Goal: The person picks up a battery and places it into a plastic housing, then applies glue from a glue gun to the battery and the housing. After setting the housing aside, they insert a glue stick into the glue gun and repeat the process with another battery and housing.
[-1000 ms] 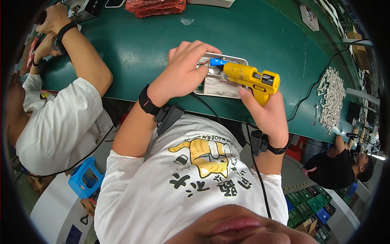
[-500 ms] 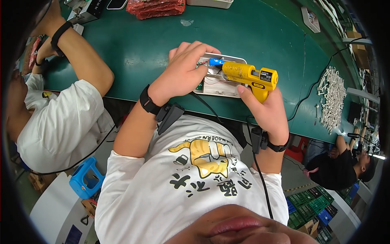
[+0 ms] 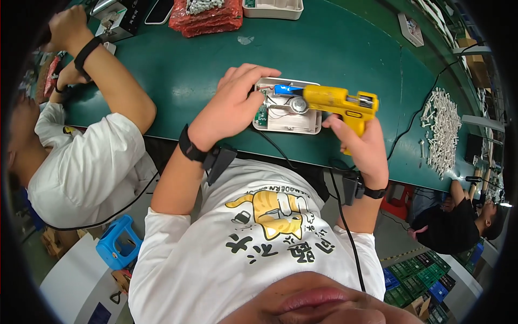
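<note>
My left hand (image 3: 231,108) grips the left end of a white plastic housing (image 3: 305,124), fingers over its far edge and thumb at the near side. Inside the housing lie a blue battery pack (image 3: 286,90), thin wires, a green circuit board (image 3: 261,116) and a round silver part (image 3: 298,105). In my right hand (image 3: 368,148) is a yellow hot glue gun (image 3: 333,99), held by its handle. Its nozzle points left, over the housing beside the battery and the round part. Whether the tip touches anything cannot be made out.
A pile of small white parts (image 3: 442,132) lies at the right on the green table (image 3: 199,54). Red bubble-wrap bags (image 3: 208,21) and another white housing (image 3: 275,12) sit at the back. A co-worker's arm (image 3: 118,81) rests at the left. Black cables (image 3: 408,121) run across the table.
The glue gun has shifted right relative to the housing, uncovering the round silver part. My left hand and the housing sit slightly further left and nearer in the picture.
</note>
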Demonstrator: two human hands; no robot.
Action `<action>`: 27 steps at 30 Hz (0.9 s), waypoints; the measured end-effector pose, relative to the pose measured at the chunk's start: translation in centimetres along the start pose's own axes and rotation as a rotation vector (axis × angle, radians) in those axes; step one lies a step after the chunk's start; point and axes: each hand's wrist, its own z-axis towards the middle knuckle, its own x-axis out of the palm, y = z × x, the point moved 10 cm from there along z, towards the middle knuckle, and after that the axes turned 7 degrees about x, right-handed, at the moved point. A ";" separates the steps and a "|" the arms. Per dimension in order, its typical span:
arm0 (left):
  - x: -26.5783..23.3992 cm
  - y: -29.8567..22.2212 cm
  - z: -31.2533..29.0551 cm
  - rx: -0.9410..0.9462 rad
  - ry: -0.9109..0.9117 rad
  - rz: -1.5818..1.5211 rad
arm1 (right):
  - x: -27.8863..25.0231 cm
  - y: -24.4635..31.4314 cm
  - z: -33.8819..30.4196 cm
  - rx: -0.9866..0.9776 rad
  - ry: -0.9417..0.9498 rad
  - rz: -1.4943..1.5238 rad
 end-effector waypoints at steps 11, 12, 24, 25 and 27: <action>2.9 0.3 9.8 -0.256 0.135 -0.381 | -5.9 -6.5 -2.4 -0.238 -0.028 0.656; 3.4 0.8 11.4 -0.237 0.052 -0.399 | -6.3 -6.1 -2.6 -0.295 -0.025 0.712; 2.0 -2.1 21.5 0.368 -0.429 0.069 | -6.2 -5.2 -2.7 -0.276 -0.109 0.685; 1.0 -3.3 21.1 0.392 -0.413 0.126 | -6.1 -5.1 -2.8 -0.280 -0.100 0.688; -1.0 -4.4 20.4 0.411 -0.405 0.197 | -6.5 -5.0 -3.1 -0.278 -0.117 0.686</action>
